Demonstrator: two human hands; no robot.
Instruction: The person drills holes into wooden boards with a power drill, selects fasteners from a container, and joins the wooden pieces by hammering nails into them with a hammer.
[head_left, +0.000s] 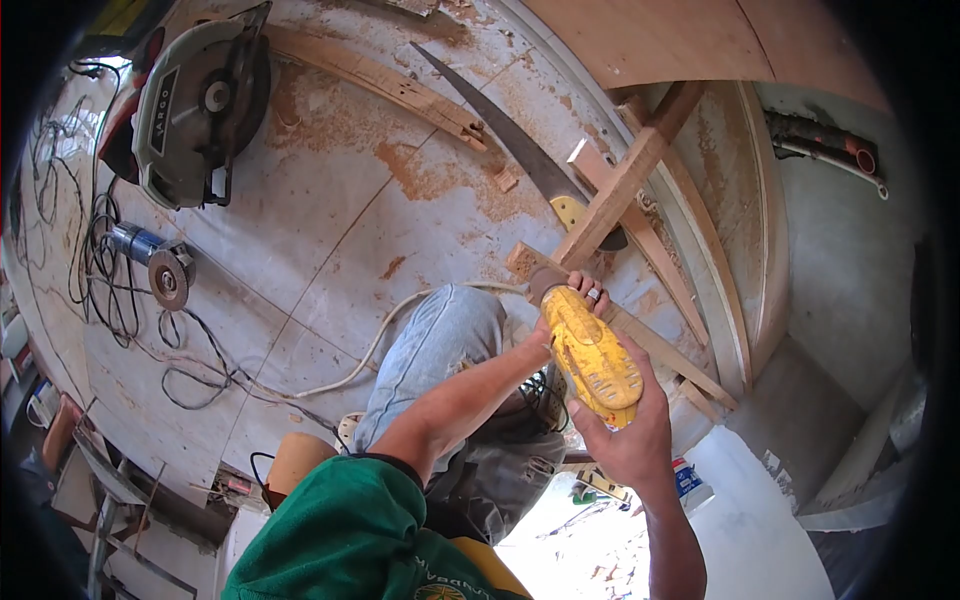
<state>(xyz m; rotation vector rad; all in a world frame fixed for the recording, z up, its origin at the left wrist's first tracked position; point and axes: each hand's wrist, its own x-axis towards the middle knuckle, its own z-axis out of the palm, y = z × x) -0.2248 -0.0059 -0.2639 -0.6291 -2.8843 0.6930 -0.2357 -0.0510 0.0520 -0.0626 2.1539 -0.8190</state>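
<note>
At far left, a blue angle grinder (pixel 150 262) lies on the tiled floor (pixel 270 255), with a circular saw (pixel 200 115) resting just beyond it. Further right, a handsaw (pixel 530 155) lies flat, its yellow handle partly under a timber crosspiece (pixel 645 175).

Left grip (pixel 593 292): closed around the front end of a yellow power tool (pixel 590 350). Fingers show on the far side, one bearing a ring; the palm is hidden by the tool body.

Yellow power tool: located right of centre, held in both grips, slanting across a length of timber (pixel 680 365). Its casing is scuffed and stained with brownish dust. Slots are visible toward the rear, and a round brown head sits at the front, beside the timber's near end. Contact between head and timber cannot be confirmed from this angle.

Right grip (pixel 648 425): wrapped around the rear of the casing, thumb along one side and palm against the other. Most of the fingers are out of sight beneath; no opening shows between palm and casing.
</note>
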